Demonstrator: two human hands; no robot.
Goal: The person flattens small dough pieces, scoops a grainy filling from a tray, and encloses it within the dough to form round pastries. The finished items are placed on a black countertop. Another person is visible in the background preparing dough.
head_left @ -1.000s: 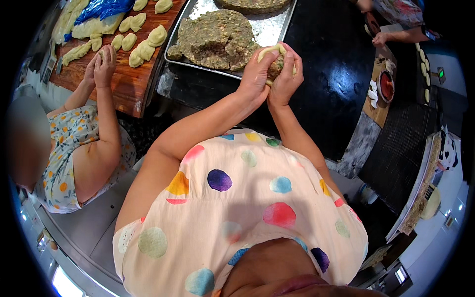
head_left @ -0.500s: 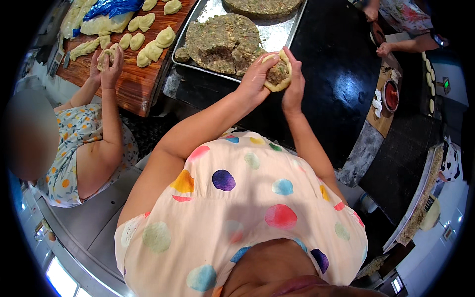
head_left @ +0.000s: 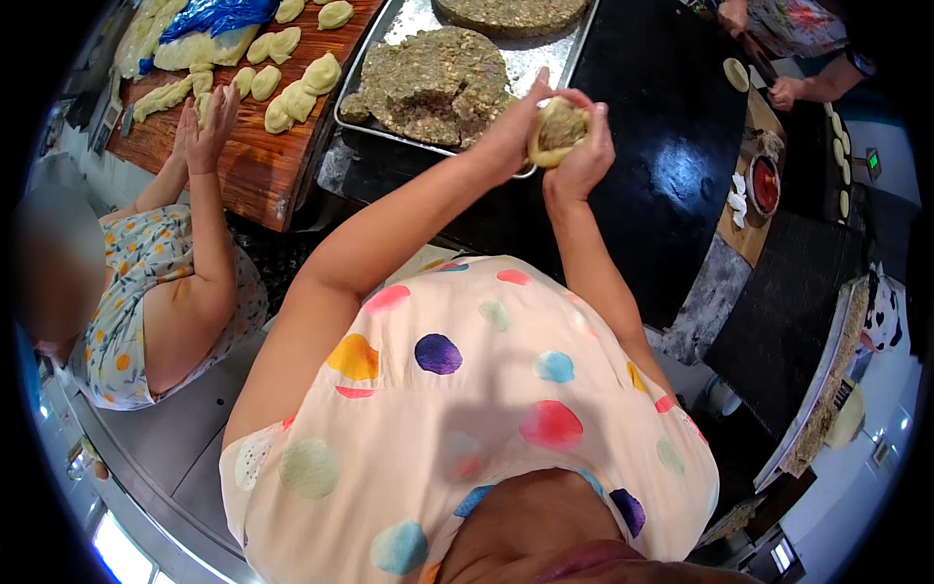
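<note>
Between my two hands, over the near right corner of the metal tray, sits a round piece of dough (head_left: 550, 156) cupped around a brown-green chopped filling (head_left: 562, 128), which shows through its open top. My left hand (head_left: 511, 131) holds it from the left with fingers curled along the far side. My right hand (head_left: 582, 161) wraps its right side, fingers bent around the edge. Just left of my hands, a large mound of filling (head_left: 433, 83) lies in the tray (head_left: 413, 21), with a dug-out hollow at its near side.
A second filling mound (head_left: 511, 12) lies farther back. On the wooden board (head_left: 243, 180) at left are several dough pieces (head_left: 321, 73), beside another person's pressed-together hands (head_left: 206, 131). At right, a co-worker's hand (head_left: 786, 92) is near a red-filled bowl (head_left: 766, 185) and a dough disc (head_left: 736, 74).
My hands have shifted around the dough, and its opening looks turned and narrower. The left neighbour's palms have pressed together. A dough disc now shows beside the co-worker at right.
</note>
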